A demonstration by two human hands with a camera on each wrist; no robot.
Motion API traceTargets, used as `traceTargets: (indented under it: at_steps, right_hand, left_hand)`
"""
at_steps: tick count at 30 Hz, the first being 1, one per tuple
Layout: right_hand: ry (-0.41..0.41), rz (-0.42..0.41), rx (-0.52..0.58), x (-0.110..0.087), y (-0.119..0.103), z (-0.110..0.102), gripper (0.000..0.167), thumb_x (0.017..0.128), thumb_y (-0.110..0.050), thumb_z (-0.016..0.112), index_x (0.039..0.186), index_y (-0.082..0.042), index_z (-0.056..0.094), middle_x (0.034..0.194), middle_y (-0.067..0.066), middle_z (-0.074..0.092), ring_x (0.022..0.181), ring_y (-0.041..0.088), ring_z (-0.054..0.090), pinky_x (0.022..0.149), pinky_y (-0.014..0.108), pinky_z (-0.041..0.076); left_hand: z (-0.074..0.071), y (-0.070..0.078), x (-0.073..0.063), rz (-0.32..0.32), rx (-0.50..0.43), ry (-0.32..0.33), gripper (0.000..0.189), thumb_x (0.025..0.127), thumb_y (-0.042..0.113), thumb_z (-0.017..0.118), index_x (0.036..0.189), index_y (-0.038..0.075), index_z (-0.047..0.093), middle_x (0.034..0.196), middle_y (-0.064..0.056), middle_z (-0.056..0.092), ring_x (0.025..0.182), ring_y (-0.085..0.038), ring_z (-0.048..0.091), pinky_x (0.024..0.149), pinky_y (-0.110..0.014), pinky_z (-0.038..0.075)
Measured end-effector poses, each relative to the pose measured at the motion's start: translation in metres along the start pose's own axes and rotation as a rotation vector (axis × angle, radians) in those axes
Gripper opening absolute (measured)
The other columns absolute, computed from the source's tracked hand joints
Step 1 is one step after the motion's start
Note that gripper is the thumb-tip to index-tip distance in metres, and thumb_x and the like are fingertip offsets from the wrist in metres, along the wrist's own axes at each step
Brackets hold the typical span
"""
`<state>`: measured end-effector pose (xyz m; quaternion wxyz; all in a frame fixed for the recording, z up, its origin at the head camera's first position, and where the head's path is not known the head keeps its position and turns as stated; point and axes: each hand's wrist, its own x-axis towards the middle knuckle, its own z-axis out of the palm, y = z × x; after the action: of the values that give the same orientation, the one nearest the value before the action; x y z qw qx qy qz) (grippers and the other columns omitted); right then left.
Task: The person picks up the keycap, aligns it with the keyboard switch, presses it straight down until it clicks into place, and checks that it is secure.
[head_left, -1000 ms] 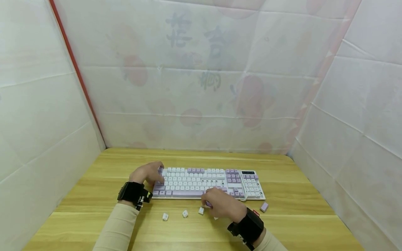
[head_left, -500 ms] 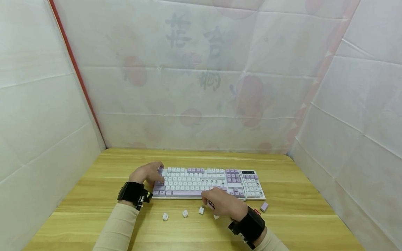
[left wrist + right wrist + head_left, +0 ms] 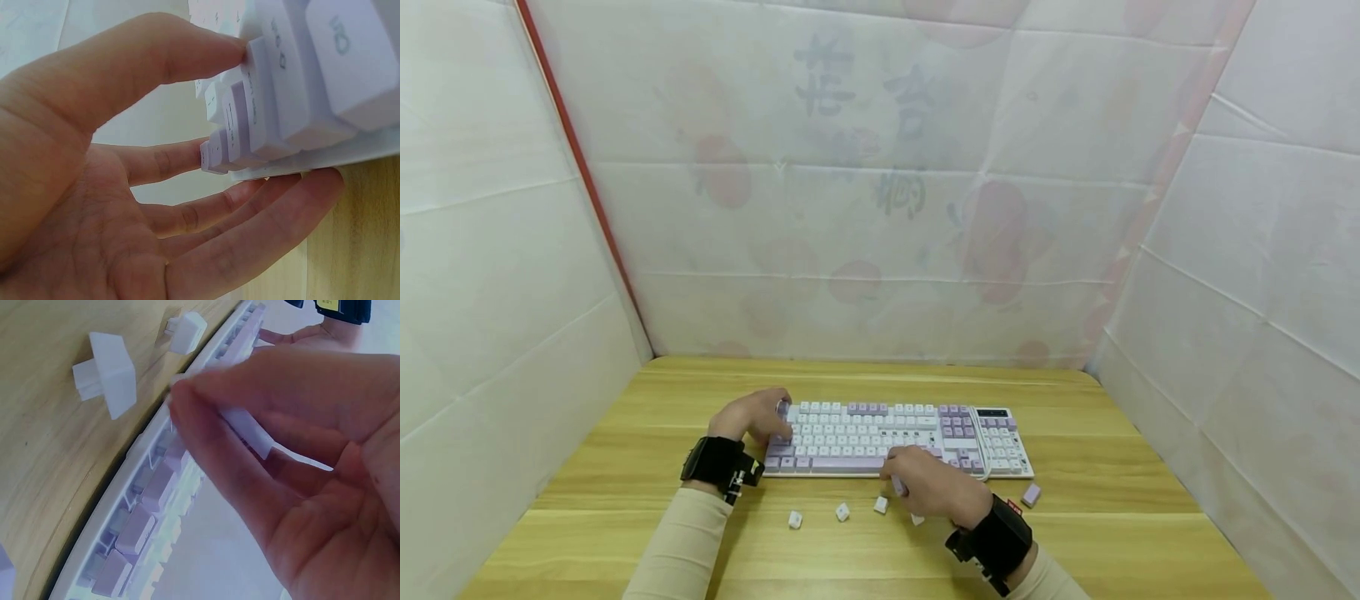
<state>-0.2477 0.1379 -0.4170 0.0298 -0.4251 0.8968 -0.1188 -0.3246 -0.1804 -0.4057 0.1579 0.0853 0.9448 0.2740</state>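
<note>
A white and purple keyboard (image 3: 842,440) lies on the wooden table, with dark gaps where some keys are bare. My left hand (image 3: 754,414) grips its left end: in the left wrist view the thumb (image 3: 206,53) presses against the side keys and the other fingers lie along the edge. My right hand (image 3: 928,482) is over the front edge, right of the space bar. Its curled fingers hold a pale purple keycap (image 3: 250,432), mostly hidden by the fingers. Thumb and index finger meet at the tips; anything pinched there is too blurred to tell.
Several loose white keycaps, such as one keycap (image 3: 795,519) and another keycap (image 3: 842,512), lie in front of the keyboard. A purple keycap (image 3: 1032,495) lies off its right front corner. A white cable (image 3: 982,446) crosses the keyboard. Cloth walls (image 3: 880,275) enclose the table.
The purple keycap has turned within my right hand's fingers, showing first a dark side, now a pale one. My left hand and the keyboard have stayed in place.
</note>
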Motion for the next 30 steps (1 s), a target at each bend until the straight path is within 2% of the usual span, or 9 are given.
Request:
traceTargets:
  at_steps: [4, 8, 13, 18, 22, 27, 30]
  right_hand:
    - [0.020, -0.014, 0.013, 0.000, 0.000, -0.001, 0.030, 0.080, 0.006, 0.079, 0.108, -0.004, 0.078, 0.103, 0.007, 0.074, 0.095, 0.013, 0.069, 0.081, 0.020, 0.057]
    - [0.024, -0.022, 0.041, 0.001, 0.001, -0.003, 0.033, 0.082, 0.009, 0.074, 0.113, -0.003, 0.077, 0.107, 0.009, 0.076, 0.098, 0.015, 0.071, 0.083, 0.021, 0.057]
    - [0.003, -0.014, 0.080, 0.000, 0.002, -0.003, 0.028, 0.090, 0.003, 0.072, 0.117, -0.003, 0.074, 0.110, 0.009, 0.077, 0.093, 0.010, 0.070, 0.078, 0.019, 0.055]
    - [0.004, -0.002, 0.102, -0.001, 0.002, -0.002, 0.017, 0.092, -0.006, 0.074, 0.108, -0.006, 0.077, 0.101, 0.005, 0.077, 0.084, 0.003, 0.067, 0.073, 0.017, 0.053]
    - [0.038, -0.012, 0.103, -0.003, 0.003, -0.003, 0.015, 0.088, -0.005, 0.075, 0.102, -0.006, 0.079, 0.097, 0.004, 0.079, 0.085, 0.006, 0.070, 0.076, 0.018, 0.055]
    - [0.036, -0.010, 0.126, -0.008, 0.005, -0.007, 0.013, 0.085, -0.004, 0.078, 0.099, -0.005, 0.079, 0.098, 0.006, 0.079, 0.083, 0.005, 0.069, 0.075, 0.018, 0.055]
    - [0.029, 0.002, 0.147, -0.011, 0.006, -0.010, 0.009, 0.085, -0.006, 0.081, 0.094, -0.008, 0.078, 0.093, 0.003, 0.077, 0.079, 0.001, 0.065, 0.071, 0.016, 0.053]
  left_hand:
    - [0.000, 0.000, 0.001, -0.003, 0.010, 0.002, 0.067, 0.080, 0.013, 0.078, 0.141, 0.002, 0.051, 0.139, -0.022, 0.056, 0.099, -0.027, 0.060, 0.082, -0.041, 0.055]
    - [-0.001, 0.000, 0.001, 0.002, 0.029, 0.007, 0.067, 0.080, 0.014, 0.078, 0.140, 0.002, 0.051, 0.139, -0.022, 0.056, 0.102, -0.028, 0.060, 0.087, -0.044, 0.055]
    - [-0.001, 0.000, 0.000, 0.006, 0.016, 0.000, 0.068, 0.080, 0.013, 0.077, 0.141, 0.001, 0.050, 0.138, -0.022, 0.056, 0.100, -0.028, 0.060, 0.083, -0.043, 0.055]
    - [0.000, -0.001, 0.000, 0.005, -0.008, -0.006, 0.068, 0.080, 0.012, 0.077, 0.141, 0.000, 0.049, 0.138, -0.023, 0.055, 0.098, -0.027, 0.061, 0.078, -0.040, 0.056]
    - [0.000, -0.001, 0.000, 0.003, -0.020, -0.013, 0.067, 0.081, 0.012, 0.078, 0.141, 0.000, 0.049, 0.138, -0.024, 0.055, 0.097, -0.027, 0.061, 0.076, -0.038, 0.057]
    - [0.000, -0.001, -0.001, 0.004, -0.015, -0.015, 0.068, 0.082, 0.013, 0.078, 0.142, 0.000, 0.048, 0.138, -0.023, 0.055, 0.099, -0.027, 0.060, 0.078, -0.040, 0.056]
    - [0.000, 0.000, -0.001, 0.005, -0.008, -0.010, 0.068, 0.082, 0.013, 0.078, 0.142, 0.000, 0.049, 0.138, -0.024, 0.055, 0.099, -0.028, 0.060, 0.080, -0.041, 0.056]
